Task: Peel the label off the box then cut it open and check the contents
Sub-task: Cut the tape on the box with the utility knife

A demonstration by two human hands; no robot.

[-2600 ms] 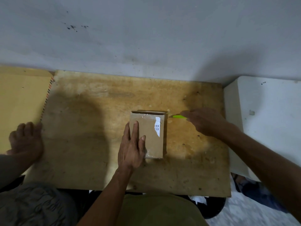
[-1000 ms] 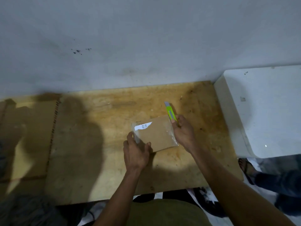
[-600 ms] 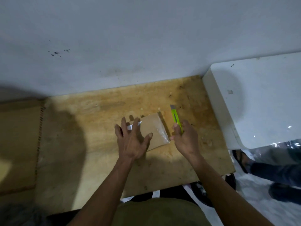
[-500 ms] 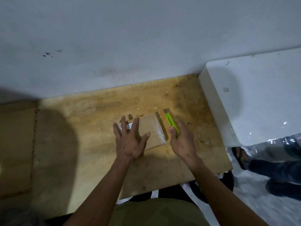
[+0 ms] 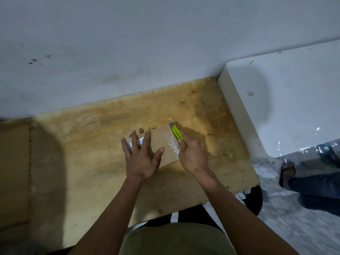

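1. Lower centre of the frame: two bare forearms reach up from the bottom edge over a worn wooden board [image 5: 103, 162].
2. Left hand [image 5: 141, 159]: lies flat, fingers straight and spread, palm pressing down on the left half of the cardboard box [image 5: 161, 142]. The thumb points right across the box top.
3. Right hand [image 5: 193, 155]: fingers curled round the handle of a lime-green utility knife [image 5: 176, 133], just beside the box's right edge.
4. Cardboard box: lies flat on the board at centre frame, turned slightly, directly between the two hands. Clear tape [image 5: 173, 146] glints along its right end, beside the right thumb.
5. White label [image 5: 140, 141]: sits on the box's left end and shows between the left fingers; it is on the box, partly covered.
6. Utility knife: its tip rests at the box's upper right corner, the body lying along the right edge.
7. Right of the frame: a white block [image 5: 287, 100] abuts the board.
8. Top of the frame: a grey-white wall [image 5: 147, 43] rises behind the board.
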